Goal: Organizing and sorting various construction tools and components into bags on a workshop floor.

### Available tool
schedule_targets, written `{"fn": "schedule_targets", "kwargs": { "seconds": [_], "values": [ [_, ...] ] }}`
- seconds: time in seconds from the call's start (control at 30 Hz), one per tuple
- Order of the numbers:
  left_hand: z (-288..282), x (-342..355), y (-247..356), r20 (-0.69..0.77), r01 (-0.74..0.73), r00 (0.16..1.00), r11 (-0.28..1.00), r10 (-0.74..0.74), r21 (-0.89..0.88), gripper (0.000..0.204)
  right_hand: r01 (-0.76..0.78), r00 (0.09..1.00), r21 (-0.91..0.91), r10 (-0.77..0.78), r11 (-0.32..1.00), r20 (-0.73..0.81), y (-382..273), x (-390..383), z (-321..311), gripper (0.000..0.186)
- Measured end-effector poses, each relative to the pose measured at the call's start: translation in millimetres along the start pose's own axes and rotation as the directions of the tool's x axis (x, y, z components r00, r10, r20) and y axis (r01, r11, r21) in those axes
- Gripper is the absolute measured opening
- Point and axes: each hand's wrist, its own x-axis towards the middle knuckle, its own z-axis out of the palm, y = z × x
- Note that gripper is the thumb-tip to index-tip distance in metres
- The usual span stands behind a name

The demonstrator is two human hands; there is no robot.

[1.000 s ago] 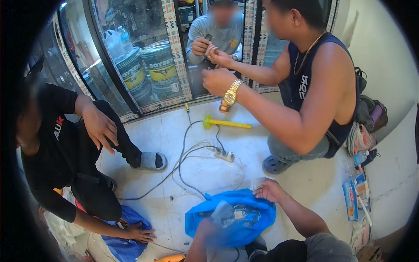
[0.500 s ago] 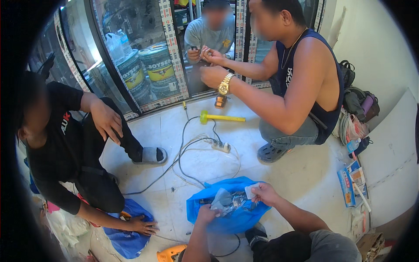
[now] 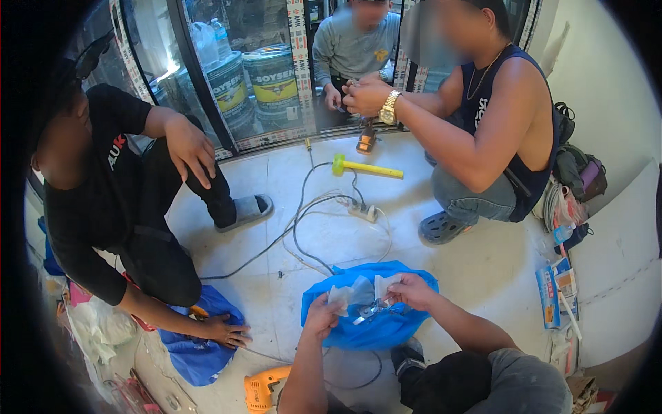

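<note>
Over an open blue plastic bag [image 3: 420, 324] on the floor, my left hand [image 3: 321, 316] is closed on a translucent plastic bag [image 3: 355, 292], which spreads to the right. My right hand [image 3: 414, 291] pinches a small whitish plastic packet [image 3: 384, 284] close beside it. Shiny metal hardware pieces [image 3: 371, 312] show between my hands, above or in the blue bag; their exact kind is too small to tell. I cannot see whether the pieces touch either packet.
A yellow mallet [image 3: 369, 169], cords and a power strip [image 3: 363, 212] lie ahead. An orange power tool [image 3: 263, 390] is near my left forearm. One person crouches left, hand on a dark blue bag [image 3: 203, 352]; another crouches right, and a third sits at the glass doors.
My hands have drawn closer together, with the plastic packets raised between them. The scene has shifted slightly right in view. The person on the right now has both hands together.
</note>
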Motion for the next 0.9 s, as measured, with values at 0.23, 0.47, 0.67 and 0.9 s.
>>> {"fn": "schedule_targets", "kwargs": {
  "seconds": [0.23,0.47,0.67,0.9],
  "values": [
    [-3.2,-14.6,-3.5,0.132,0.067,0.990,0.994,-0.055,-0.082,0.034,-0.037,0.993,0.101,0.025,0.994,0.116,1.4,-9.9,16.6,0.021],
    [12.8,-1.8,4.0,0.122,-0.104,0.988,0.988,0.089,0.118,0.031,0.047,0.999,0.032,-0.047,0.998,-0.018,13.0,-4.2,-14.1,0.021],
    [20.0,-5.2,12.7,0.024,-0.028,0.999,0.999,0.027,0.034,0.019,-0.179,0.969,0.004,0.177,0.984,-0.170,23.0,-2.9,-3.6,0.030],
    [12.1,-3.9,0.1,-0.043,-0.008,0.999,0.991,0.014,0.130,0.024,0.172,0.960,-0.869,-0.275,0.463,0.044,49.0,-6.2,-39.8,0.045]
  ]
}}
